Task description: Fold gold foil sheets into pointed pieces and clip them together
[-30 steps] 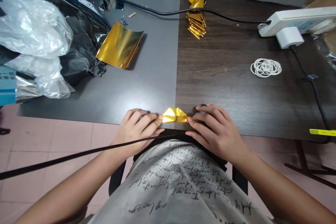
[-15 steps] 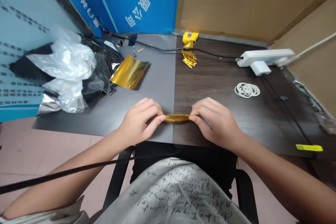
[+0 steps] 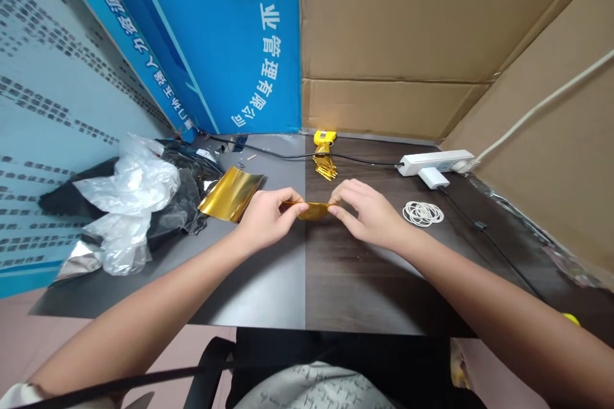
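A narrow folded strip of gold foil [image 3: 316, 210] stretches between my two hands above the table. My left hand [image 3: 271, 217] pinches its left end between thumb and fingers. At the right end, my right hand [image 3: 362, 209] grips it in the same way. A larger curved sheet of gold foil [image 3: 231, 194] lies on the grey mat just beyond my left hand. Farther back, several folded gold foil pieces [image 3: 325, 166] are bunched beneath a yellow object [image 3: 324, 137], whose kind I cannot make out.
Clear plastic bags [image 3: 129, 185] and black plastic [image 3: 185, 204] heap at the left. A white power strip [image 3: 436, 162] with a plugged-in adapter [image 3: 433, 177] stands at the back right. Nearer lie white rubber-band-like loops [image 3: 423, 213]. A black cable [image 3: 283, 154] crosses the back; cardboard [image 3: 384, 25] walls the rear.
The view has tilted up, showing more of the rear panels. My hands have moved forward over the table and slightly closer together, still pinching the gold foil strip.
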Demonstrator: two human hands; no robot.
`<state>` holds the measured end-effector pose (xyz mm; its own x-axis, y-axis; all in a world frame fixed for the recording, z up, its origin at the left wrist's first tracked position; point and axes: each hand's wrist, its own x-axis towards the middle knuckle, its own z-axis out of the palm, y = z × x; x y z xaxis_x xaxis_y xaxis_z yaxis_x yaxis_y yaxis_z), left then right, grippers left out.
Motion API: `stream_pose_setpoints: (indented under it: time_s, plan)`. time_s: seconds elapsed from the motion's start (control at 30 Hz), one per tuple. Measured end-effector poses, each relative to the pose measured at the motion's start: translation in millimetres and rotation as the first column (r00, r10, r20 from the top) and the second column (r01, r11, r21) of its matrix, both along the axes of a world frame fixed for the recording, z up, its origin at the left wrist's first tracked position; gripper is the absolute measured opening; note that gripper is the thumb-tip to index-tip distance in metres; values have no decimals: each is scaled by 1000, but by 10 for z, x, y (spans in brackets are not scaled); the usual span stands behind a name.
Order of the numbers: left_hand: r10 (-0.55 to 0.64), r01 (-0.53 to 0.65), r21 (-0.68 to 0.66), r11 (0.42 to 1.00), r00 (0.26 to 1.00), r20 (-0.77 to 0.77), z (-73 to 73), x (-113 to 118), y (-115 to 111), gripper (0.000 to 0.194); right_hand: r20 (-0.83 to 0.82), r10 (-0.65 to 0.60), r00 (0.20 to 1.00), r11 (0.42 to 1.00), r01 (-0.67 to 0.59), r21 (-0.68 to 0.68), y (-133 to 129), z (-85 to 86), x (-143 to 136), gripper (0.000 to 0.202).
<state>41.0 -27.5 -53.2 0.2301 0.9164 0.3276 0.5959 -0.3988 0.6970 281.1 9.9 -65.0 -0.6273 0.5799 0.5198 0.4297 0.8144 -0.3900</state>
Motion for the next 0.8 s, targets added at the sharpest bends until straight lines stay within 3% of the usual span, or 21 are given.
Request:
stream_pose_setpoints:
  time_s: [0.1, 0.23, 0.37, 0.5, 0.63, 0.8]
  plan:
    - [1, -2, 23, 1000, 1000, 10, 12, 23, 104, 22, -17, 38, 999, 999, -38, 14, 149, -47, -52, 11]
    - [-24, 24, 2, 1000, 992, 121, -2, 43, 335, 24, -62, -13, 998, 999, 16, 45, 414, -105, -125, 16]
    - [-66, 69, 0, 998, 951, 301, -119, 120, 636, 37, -63, -94, 994, 992, 99, 82, 713, -82, -181, 15]
    - [-56, 31, 72, 997, 927, 371, -228, 247, 990, 32, 6, -163, 987, 979, 161, 123, 1061, 14, -223, 13]
    - [17, -71, 189, 979, 962, 273, -229, 296, 1344, 16, 88, -278, 957, 951, 261, 165, 1364, 13, -208, 21]
    - [7, -5, 295, 956, 1000, -3, -317, 274, 1533, 10, 213, -313, 926, 941, 272, 200, 1471, -183, -157, 26]
